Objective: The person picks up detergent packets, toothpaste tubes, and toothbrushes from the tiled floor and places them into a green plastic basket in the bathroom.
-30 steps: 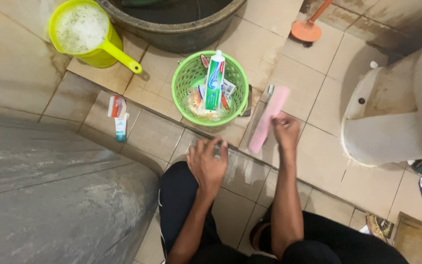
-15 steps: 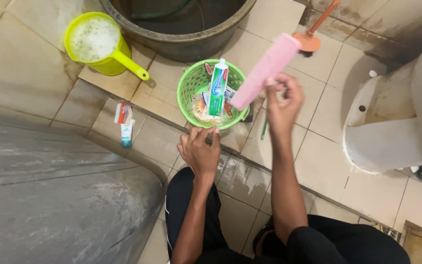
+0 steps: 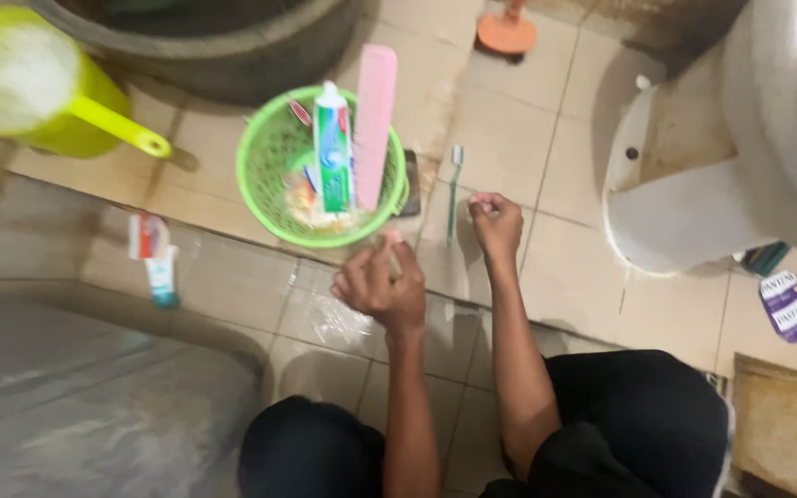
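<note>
A green mesh basket (image 3: 265,175) stands on the tiled floor. In it are an upright white-and-green toothpaste tube (image 3: 332,148) and a pink comb (image 3: 375,120) that leans out over the far rim. A toothbrush (image 3: 454,194) lies on the tiles just right of the basket. My left hand (image 3: 382,288) is curled at the basket's near rim, one finger raised toward it. My right hand (image 3: 496,224) rests as a loose fist on the floor beside the toothbrush's handle end, with nothing visible in it.
A yellow dipper (image 3: 39,88) of foamy water and a dark basin (image 3: 223,51) sit at the back left. An orange plunger (image 3: 506,32) stands behind. A small tube (image 3: 154,258) lies left, a white toilet base (image 3: 694,194) and purple sachets (image 3: 791,306) right.
My right hand lifted the pink comb off the floor, set it in the basket, let go, and came down beside the toothbrush. My left hand shifted toward the basket rim.
</note>
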